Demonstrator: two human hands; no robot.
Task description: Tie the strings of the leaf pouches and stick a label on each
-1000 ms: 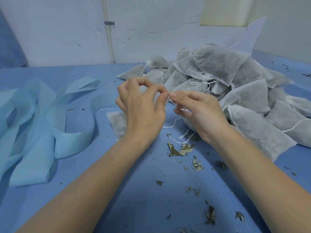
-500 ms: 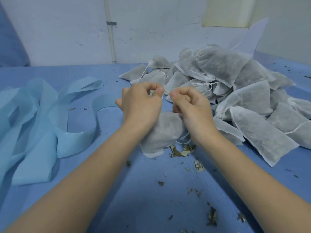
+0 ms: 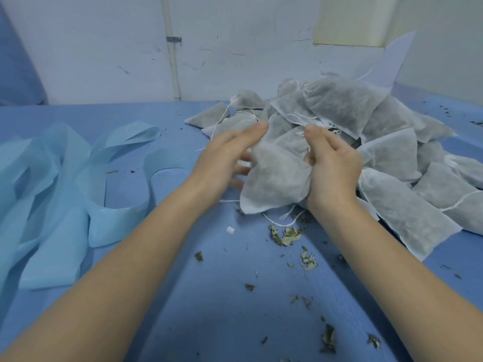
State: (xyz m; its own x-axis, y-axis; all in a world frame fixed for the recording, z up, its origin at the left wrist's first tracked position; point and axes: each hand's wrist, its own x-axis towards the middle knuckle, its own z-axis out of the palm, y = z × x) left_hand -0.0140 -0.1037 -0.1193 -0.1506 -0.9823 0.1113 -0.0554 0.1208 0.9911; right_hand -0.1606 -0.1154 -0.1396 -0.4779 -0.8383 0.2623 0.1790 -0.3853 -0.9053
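White mesh pouch (image 3: 277, 178) in our right hand's (image 3: 332, 168) grip, left hand (image 3: 224, 158) spread wide; heap (image 3: 392, 142) unlabelled, we judge most work left.

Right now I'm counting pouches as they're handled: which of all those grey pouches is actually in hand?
The pouch between the two hands, nearest the camera: the right hand grips its edge and the left hand is open beside it. The others lie untouched in the pile behind.

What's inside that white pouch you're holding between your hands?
Through the thin fabric of the pouch a dark grey-green filling shows dimly, probably dried leaves like the crumbs on the table. Single leaves cannot be made out.
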